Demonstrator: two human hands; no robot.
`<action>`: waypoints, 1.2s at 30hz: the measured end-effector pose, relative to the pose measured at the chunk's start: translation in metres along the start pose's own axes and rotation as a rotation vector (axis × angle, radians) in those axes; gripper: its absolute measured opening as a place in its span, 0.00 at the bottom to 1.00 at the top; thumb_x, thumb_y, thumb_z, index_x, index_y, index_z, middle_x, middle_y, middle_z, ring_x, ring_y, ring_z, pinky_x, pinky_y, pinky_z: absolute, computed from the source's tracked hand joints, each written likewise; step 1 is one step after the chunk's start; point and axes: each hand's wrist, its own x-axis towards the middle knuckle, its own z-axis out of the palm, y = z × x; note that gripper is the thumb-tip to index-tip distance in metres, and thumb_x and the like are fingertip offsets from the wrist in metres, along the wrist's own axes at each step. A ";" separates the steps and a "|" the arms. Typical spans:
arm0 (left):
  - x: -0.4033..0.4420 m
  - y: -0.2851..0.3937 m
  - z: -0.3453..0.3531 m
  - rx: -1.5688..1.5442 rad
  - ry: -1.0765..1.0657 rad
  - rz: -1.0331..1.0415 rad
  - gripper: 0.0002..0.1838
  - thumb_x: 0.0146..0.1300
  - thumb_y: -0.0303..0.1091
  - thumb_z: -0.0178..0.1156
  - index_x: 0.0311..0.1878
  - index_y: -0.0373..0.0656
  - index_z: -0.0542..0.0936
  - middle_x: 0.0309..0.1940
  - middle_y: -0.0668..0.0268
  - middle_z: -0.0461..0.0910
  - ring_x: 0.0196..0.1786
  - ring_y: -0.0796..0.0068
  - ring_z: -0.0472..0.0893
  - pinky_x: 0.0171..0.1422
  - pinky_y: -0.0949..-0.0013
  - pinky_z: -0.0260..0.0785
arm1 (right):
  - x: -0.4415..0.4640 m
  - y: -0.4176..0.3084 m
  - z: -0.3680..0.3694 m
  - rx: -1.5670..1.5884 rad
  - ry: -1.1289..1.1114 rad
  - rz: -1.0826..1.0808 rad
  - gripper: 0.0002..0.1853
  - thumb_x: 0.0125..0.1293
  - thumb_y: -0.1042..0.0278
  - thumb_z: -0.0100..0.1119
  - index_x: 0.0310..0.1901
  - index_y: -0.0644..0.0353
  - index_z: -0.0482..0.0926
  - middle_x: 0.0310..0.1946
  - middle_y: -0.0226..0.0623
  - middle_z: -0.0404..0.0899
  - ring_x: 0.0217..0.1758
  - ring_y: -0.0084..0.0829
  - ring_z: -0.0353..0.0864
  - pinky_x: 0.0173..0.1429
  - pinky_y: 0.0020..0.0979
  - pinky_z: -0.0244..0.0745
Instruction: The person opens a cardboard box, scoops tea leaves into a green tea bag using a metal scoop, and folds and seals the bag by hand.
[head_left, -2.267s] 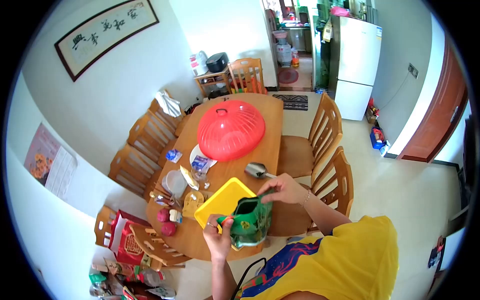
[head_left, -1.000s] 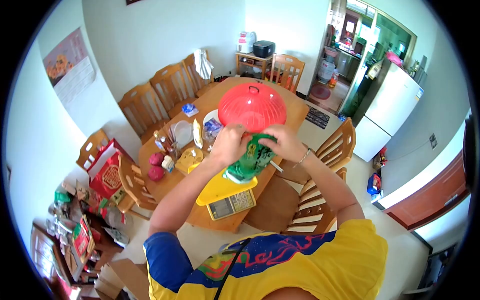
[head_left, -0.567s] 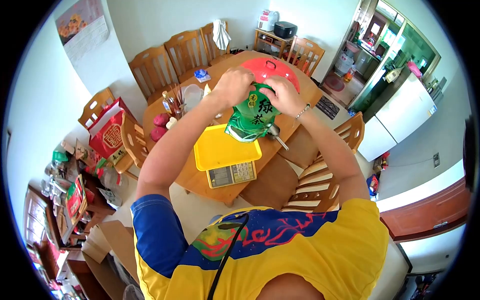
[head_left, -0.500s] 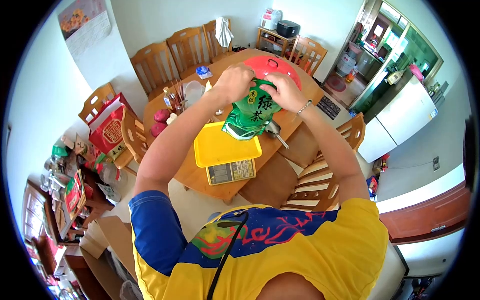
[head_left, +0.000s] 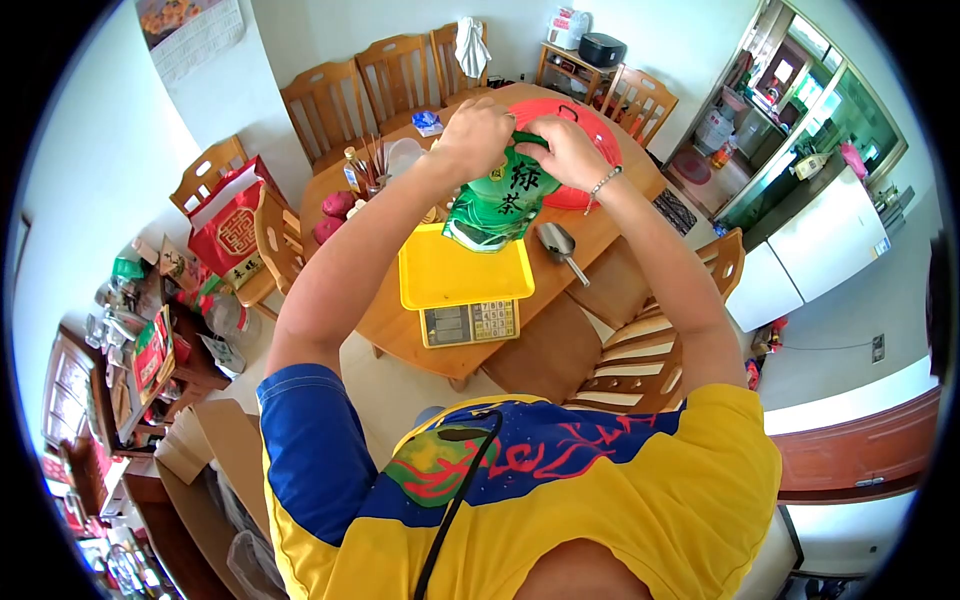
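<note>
Both hands grip the top edge of a green tea bag (head_left: 497, 213), which hangs upright with dark and yellow lettering on its front. My left hand (head_left: 474, 137) is closed on the top left of the bag, and my right hand (head_left: 566, 157) pinches the top right. Just below the bag is a kitchen scale (head_left: 470, 324) with a yellow tray (head_left: 465, 275) on top; the bag's bottom overlaps the tray's far part in view. A metal scoop (head_left: 560, 247) lies on the table to the right of the scale.
Behind my hands, a red round cover (head_left: 600, 135) sits on the wooden table (head_left: 400, 318). Dragon fruit (head_left: 335, 205), a bottle (head_left: 354, 170) and chopsticks stand at the left. Wooden chairs (head_left: 640, 345) surround the table. A red gift bag (head_left: 237, 225) rests on a left chair.
The camera view has shifted, so the table and scale appear higher and slightly to the right. Both hands still hold the tea bag, and the scoop shows more fully.
</note>
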 end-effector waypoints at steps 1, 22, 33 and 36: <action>-0.002 0.000 0.000 0.021 0.038 0.016 0.07 0.58 0.32 0.65 0.38 0.40 0.82 0.37 0.61 0.82 0.49 0.60 0.79 0.55 0.58 0.68 | 0.001 -0.001 -0.001 0.014 -0.001 0.001 0.10 0.59 0.70 0.67 0.39 0.66 0.80 0.34 0.51 0.81 0.39 0.51 0.80 0.43 0.44 0.74; -0.006 -0.020 -0.012 -0.105 -0.039 -0.130 0.09 0.61 0.32 0.63 0.41 0.38 0.81 0.38 0.56 0.80 0.48 0.53 0.79 0.55 0.54 0.72 | 0.025 -0.010 -0.011 -0.100 -0.147 0.138 0.10 0.58 0.69 0.68 0.36 0.66 0.80 0.31 0.52 0.79 0.37 0.51 0.79 0.42 0.42 0.73; -0.007 -0.023 -0.009 -0.146 0.028 -0.178 0.08 0.62 0.33 0.62 0.38 0.38 0.81 0.39 0.56 0.82 0.50 0.54 0.80 0.54 0.54 0.73 | 0.030 0.003 -0.012 0.097 -0.129 0.092 0.09 0.57 0.70 0.68 0.35 0.67 0.81 0.28 0.54 0.78 0.34 0.54 0.78 0.40 0.43 0.72; -0.008 -0.028 -0.013 -0.176 0.028 -0.179 0.09 0.62 0.34 0.62 0.39 0.38 0.81 0.40 0.56 0.82 0.50 0.54 0.80 0.54 0.54 0.73 | 0.032 -0.005 -0.013 -0.032 -0.074 0.032 0.09 0.57 0.70 0.68 0.34 0.67 0.81 0.29 0.53 0.79 0.33 0.51 0.79 0.40 0.42 0.73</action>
